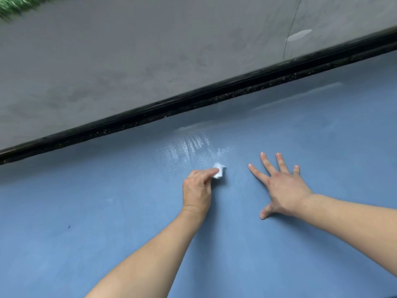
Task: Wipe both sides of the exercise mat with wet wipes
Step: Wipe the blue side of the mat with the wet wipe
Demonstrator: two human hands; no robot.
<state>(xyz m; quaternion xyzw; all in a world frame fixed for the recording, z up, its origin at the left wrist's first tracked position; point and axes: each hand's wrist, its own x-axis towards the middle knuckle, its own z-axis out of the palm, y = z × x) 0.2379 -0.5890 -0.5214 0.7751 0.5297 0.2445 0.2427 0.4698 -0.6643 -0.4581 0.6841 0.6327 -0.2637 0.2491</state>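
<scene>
Near the mat's (107, 211) black edge (193, 102), left hand (197, 190) pinches a wipe (219, 170), seemingly damp; right hand (281, 188) lies splayed flat

The blue mat (107, 211) looks matt and smooth, with a glossy wet patch (189, 147). The white wipe (219, 170) looks crumpled, the grey floor (150, 50) dull.

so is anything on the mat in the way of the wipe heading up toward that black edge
Nothing visible. The left hand pinches the wet wipe on the blue mat; only a wet sheen lies between it and the black edge. The right hand rests flat off to the side.
</scene>
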